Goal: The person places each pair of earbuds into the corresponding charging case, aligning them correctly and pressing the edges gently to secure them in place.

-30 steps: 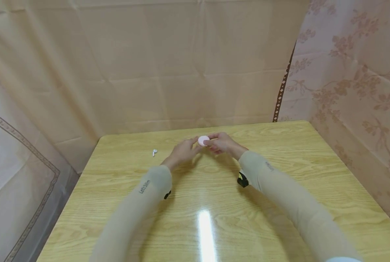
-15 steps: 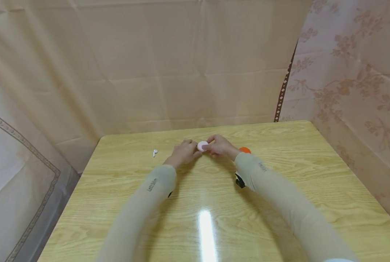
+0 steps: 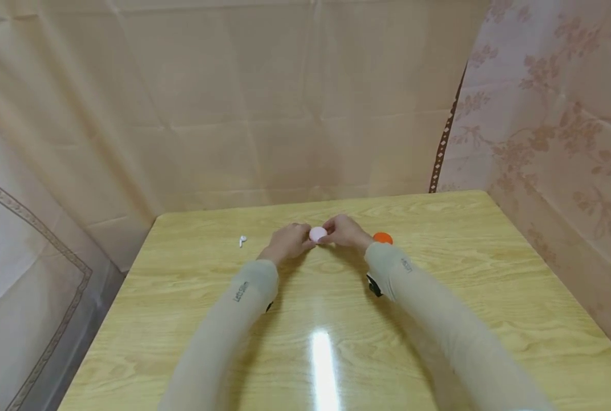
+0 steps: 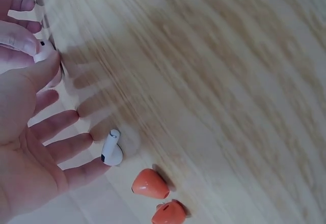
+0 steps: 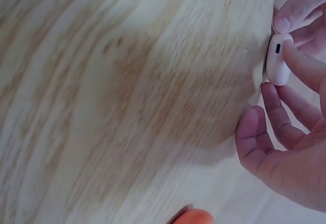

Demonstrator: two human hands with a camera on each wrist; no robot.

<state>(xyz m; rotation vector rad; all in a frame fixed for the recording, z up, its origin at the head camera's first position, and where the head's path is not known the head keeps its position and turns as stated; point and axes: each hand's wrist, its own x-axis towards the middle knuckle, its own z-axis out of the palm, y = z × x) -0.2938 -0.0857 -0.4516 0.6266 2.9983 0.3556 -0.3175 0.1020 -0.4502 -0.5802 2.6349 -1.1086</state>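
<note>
A small round pale-pink earbud case [image 3: 318,234] is between both hands at the far middle of the table. My left hand [image 3: 287,241] pinches its left edge with thumb and forefinger, while the other fingers spread in the left wrist view. From the other side my right hand [image 3: 344,232] pinches the case; its thumb lies near the dark port slot in the right wrist view. A white earbud [image 4: 112,147] lies by my left fingertips. Two orange earbud-like pieces [image 4: 151,184] lie beside it in the left wrist view, but I cannot find them in the head view.
An orange round object [image 3: 383,237] lies beside my right wrist, partly hidden by the sleeve. The wooden table [image 3: 438,228] ends near a beige hanging cloth [image 3: 207,114], with a floral cloth [image 3: 562,131] at the right.
Both hands have brought the pink case slightly nearer and lower. The orange object by my right wrist, hidden at first, has come into view as the arm shifted.
</note>
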